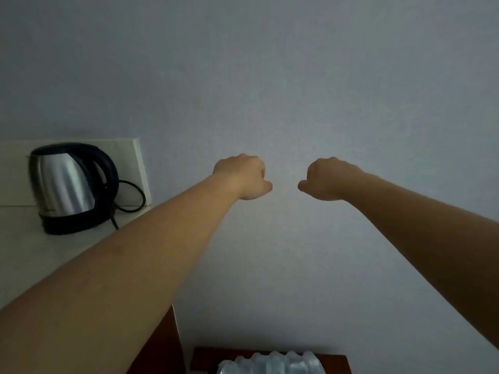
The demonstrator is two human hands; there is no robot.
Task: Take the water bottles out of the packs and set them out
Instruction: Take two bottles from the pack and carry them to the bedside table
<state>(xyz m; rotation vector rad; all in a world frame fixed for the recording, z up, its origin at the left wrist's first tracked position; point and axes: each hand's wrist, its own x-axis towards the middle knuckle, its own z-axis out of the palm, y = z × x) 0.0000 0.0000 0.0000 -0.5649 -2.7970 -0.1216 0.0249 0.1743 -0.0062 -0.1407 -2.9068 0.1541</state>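
Item one: left hand (243, 176), at the end of a bare forearm I had stretched out in front of the plain pale wall (270, 76). Its grip was clenched into a fist, nothing inside it.

Item two: right hand (328, 179), level with the left and just apart from it, thumbs pointing toward each other. Its grip was also clenched and held nothing.

Item three: pack of water bottles (271, 363), at the bottom edge of the view, well below both hands. I saw only the rounded tops under clear wrap; the count could not be told. It sat on a dark reddish-brown worktop (334, 364) against the wall. Neither hand touched it.

Item four: kettle (67, 184), steel body, black lid, handle and base, upright on a white worktop (21, 252) at the left. My left forearm crossed in front of that worktop's near corner.

Item five: black cord (133, 195), looping from behind the kettle's handle and running down beside its base.

Item six: white upstand panel (139, 168), behind the kettle against the wall.
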